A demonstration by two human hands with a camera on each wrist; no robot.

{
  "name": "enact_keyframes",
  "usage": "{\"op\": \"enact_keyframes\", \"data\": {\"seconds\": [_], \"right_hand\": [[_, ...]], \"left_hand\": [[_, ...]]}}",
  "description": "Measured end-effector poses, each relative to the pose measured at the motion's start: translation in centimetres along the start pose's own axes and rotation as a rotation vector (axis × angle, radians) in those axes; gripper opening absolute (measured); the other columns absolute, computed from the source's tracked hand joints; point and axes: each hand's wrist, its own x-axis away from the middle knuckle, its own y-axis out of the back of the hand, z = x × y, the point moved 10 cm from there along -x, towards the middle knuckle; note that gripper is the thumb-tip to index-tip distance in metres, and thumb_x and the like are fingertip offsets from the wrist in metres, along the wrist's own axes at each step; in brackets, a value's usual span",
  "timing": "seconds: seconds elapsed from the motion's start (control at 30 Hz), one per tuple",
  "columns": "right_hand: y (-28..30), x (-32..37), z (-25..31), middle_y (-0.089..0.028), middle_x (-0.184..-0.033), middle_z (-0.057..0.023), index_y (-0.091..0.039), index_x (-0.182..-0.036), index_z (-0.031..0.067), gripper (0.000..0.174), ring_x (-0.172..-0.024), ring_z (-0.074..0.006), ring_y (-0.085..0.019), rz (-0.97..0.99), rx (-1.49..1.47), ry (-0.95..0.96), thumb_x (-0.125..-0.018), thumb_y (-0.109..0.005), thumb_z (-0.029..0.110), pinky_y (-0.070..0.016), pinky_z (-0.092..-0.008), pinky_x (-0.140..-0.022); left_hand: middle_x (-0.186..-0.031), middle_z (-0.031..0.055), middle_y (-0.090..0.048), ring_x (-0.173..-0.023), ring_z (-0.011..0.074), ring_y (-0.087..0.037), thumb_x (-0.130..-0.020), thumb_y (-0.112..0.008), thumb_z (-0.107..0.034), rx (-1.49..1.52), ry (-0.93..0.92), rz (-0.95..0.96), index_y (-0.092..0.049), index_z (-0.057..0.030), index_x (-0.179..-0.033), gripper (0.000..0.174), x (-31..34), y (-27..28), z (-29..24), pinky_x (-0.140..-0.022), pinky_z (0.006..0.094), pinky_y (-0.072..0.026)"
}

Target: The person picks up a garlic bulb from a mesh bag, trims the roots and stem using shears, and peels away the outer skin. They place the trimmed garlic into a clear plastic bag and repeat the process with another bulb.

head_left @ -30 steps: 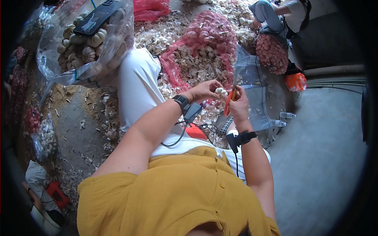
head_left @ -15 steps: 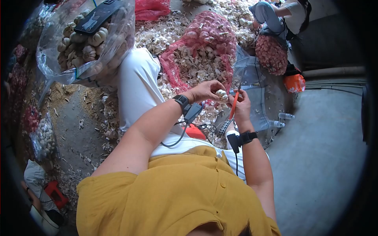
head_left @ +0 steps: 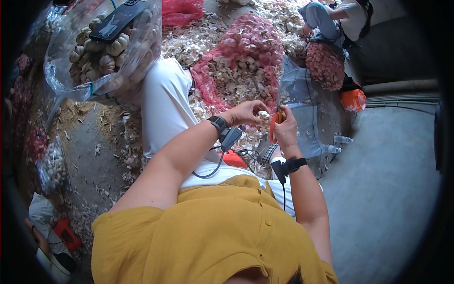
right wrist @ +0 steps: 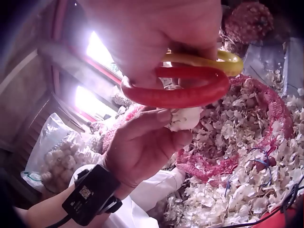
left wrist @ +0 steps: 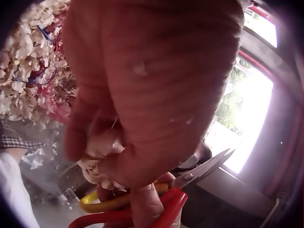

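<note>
My left hand (head_left: pixel 247 112) pinches a pale garlic bulb (right wrist: pixel 187 118) between thumb and fingers. In the left wrist view the same bulb (left wrist: pixel 97 171) is partly hidden behind that hand. Scissors (left wrist: pixel 187 175) with one red and one yellow handle loop are in my right hand (head_left: pixel 287 130), whose fingers pass through the loops. The blades stand slightly apart and point away from me, beside the bulb. From the right wrist, the red loop (right wrist: pixel 175 97) crosses just above the bulb, and the right fingers are close to it.
A pink mesh bag (head_left: pixel 250 35) lies ahead amid garlic skins (head_left: pixel 191 45). At left, a clear plastic bag (head_left: pixel 54 80) of garlic bulbs bears a dark phone (head_left: pixel 117 21). Another person (head_left: pixel 326 21) sits at the upper right, near a full mesh sack (head_left: pixel 325 65).
Half a second ago the scissors lay slanted and the right fingertips were at the bulb. Now the scissors are swung round, blades pointing ahead, and the left hand has dipped slightly with the bulb.
</note>
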Motion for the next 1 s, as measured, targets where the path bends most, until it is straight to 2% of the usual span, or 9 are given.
{"op": "enact_keyframes", "data": {"seconds": [0.1, 0.17, 0.27, 0.4, 0.5, 0.67, 0.8, 0.87, 1.0], "right_hand": [[0.2, -0.2, -1.5, -0.061, -0.083, -0.0020, -0.051, -0.110, 0.0038, 0.037, -0.070, -0.0071, -0.056, -0.002, -0.117, -0.036, -0.078, -0.069, 0.006, -0.0466, -0.0220, -0.061], [0.2, -0.1, -3.3, -0.061, -0.080, -0.0018, -0.051, -0.106, 0.0047, 0.034, -0.070, -0.0073, -0.056, -0.023, -0.344, -0.141, -0.078, -0.069, 0.006, -0.0473, -0.0227, -0.060], [0.0, 0.2, -1.9, -0.061, -0.080, -0.0020, -0.051, -0.104, 0.0049, 0.031, -0.069, -0.0080, -0.057, -0.022, -0.446, -0.131, -0.078, -0.068, 0.006, -0.0475, -0.0232, -0.059], [-0.4, 0.0, -1.6, -0.060, -0.079, -0.0020, -0.051, -0.106, 0.0027, 0.035, -0.067, -0.0061, -0.054, 0.010, -0.271, -0.089, -0.076, -0.069, 0.005, -0.0447, -0.0210, -0.058], [-0.5, -0.1, -1.0, -0.060, -0.081, -0.0021, -0.051, -0.104, 0.0050, 0.029, -0.070, -0.0089, -0.056, 0.025, -0.157, -0.034, -0.079, -0.066, 0.005, -0.0468, -0.0223, -0.058], [-0.3, 0.4, -4.3, -0.057, -0.082, -0.0024, -0.050, -0.105, 0.0059, 0.029, -0.071, -0.0099, -0.057, -0.002, -0.413, -0.263, -0.080, -0.063, 0.001, -0.0511, -0.0249, -0.062], [0.1, 0.9, -4.6, -0.058, -0.086, -0.0039, -0.049, -0.107, 0.0064, 0.031, -0.072, -0.0116, -0.059, -0.078, -0.544, -0.290, -0.080, -0.064, 0.004, -0.0530, -0.0265, -0.064], [0.1, 0.8, -3.3, -0.059, -0.087, -0.0045, -0.048, -0.108, 0.0064, 0.032, -0.072, -0.0124, -0.060, -0.085, -0.670, -0.220, -0.081, -0.065, 0.006, -0.0528, -0.0264, -0.063], [-0.3, 0.5, -2.1, -0.060, -0.087, -0.0042, -0.048, -0.108, 0.0057, 0.032, -0.073, -0.0120, -0.059, -0.053, -0.628, -0.173, -0.082, -0.066, 0.008, -0.0528, -0.0267, -0.064]], "left_hand": [[-0.100, 0.0045, -0.057, -0.096, 0.0124, -0.053, -0.071, -0.065, 0.000, 0.150, -0.013, -0.077, -0.052, -0.0026, -0.109, 0.040, -0.2, 0.7, 0.4, -0.087, 0.0276, -0.0435], [-0.101, 0.0047, -0.057, -0.097, 0.0125, -0.053, -0.071, -0.066, -0.001, 0.132, -0.027, -0.054, -0.051, -0.0024, -0.109, 0.041, -0.5, 0.7, 0.3, -0.089, 0.0276, -0.0427], [-0.104, 0.0051, -0.058, -0.098, 0.0126, -0.053, -0.071, -0.066, -0.001, 0.115, -0.022, -0.021, -0.051, -0.0023, -0.109, 0.041, -0.4, 0.6, 0.3, -0.091, 0.0278, -0.0415], [-0.105, 0.0055, -0.058, -0.100, 0.0124, -0.053, -0.071, -0.067, -0.002, 0.090, 0.001, 0.023, -0.051, -0.0024, -0.110, 0.042, -0.3, -0.1, 0.3, -0.092, 0.0277, -0.0403], [-0.105, 0.0055, -0.058, -0.101, 0.0125, -0.053, -0.071, -0.068, -0.003, 0.114, -0.008, 0.039, -0.051, -0.0032, -0.113, 0.045, 0.0, -0.1, 0.1, -0.093, 0.0278, -0.0403], [-0.107, 0.0067, -0.058, -0.100, 0.0152, -0.056, -0.076, -0.069, -0.006, 0.375, 0.048, 0.008, -0.049, -0.0045, -0.118, 0.046, -0.3, 0.0, 0.9, -0.085, 0.0299, -0.0467], [-0.109, 0.0087, -0.058, -0.096, 0.0169, -0.059, -0.080, -0.068, -0.009, 0.591, 0.099, -0.032, -0.048, -0.0048, -0.120, 0.045, -0.1, 0.1, 0.7, -0.078, 0.0310, -0.0512], [-0.109, 0.0087, -0.058, -0.096, 0.0168, -0.059, -0.080, -0.068, -0.009, 0.556, 0.102, -0.037, -0.048, -0.0049, -0.120, 0.044, -0.1, 0.4, 0.9, -0.079, 0.0311, -0.0512], [-0.106, 0.0079, -0.058, -0.095, 0.0163, -0.059, -0.080, -0.068, -0.009, 0.491, 0.105, -0.032, -0.048, -0.0052, -0.120, 0.044, -0.1, 0.4, 1.0, -0.080, 0.0309, -0.0511]]}}
